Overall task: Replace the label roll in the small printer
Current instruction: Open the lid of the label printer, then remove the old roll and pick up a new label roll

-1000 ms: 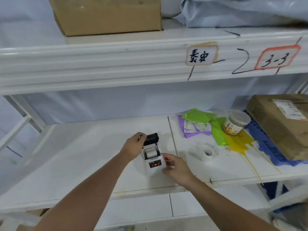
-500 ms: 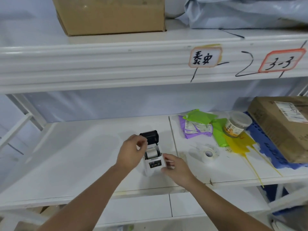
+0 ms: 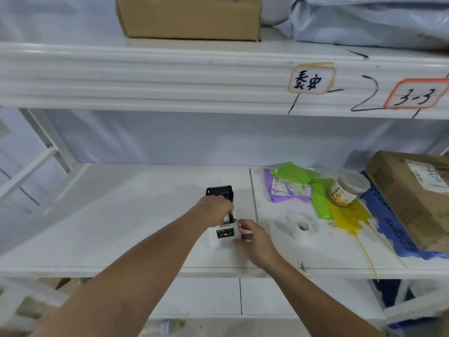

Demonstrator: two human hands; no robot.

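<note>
- Two hands on one job: my left hand (image 3: 215, 211) reaches into the open bay of the small printer (image 3: 224, 233), fingers curled round the white roll (image 3: 228, 218) seated there, I judge so as to lift it out or settle it; my right hand (image 3: 252, 239) clamps the printer's right side between thumb and fingers, to stop the body sliding on the shelf (image 3: 121, 215).
- One printer, at 12 o'clock from me near the shelf's front edge; its black lid (image 3: 220, 192) stands tipped back at the far end, leaving the bay clear for my fingers; a red light shows on its front panel.
- Two rolls counted: the one under my left fingers; one loose label roll (image 3: 303, 225) lying flat at 3 o'clock of the printer, near but apart, within reach of my right hand; which is new and which spent I cannot tell.
- One clear jar (image 3: 347, 190) and a few coloured mailer bags (image 3: 291, 186) at 2 o'clock, apart from the work; two cardboard boxes, one at 3 o'clock (image 3: 413, 198), one on the shelf above (image 3: 189, 18).
</note>
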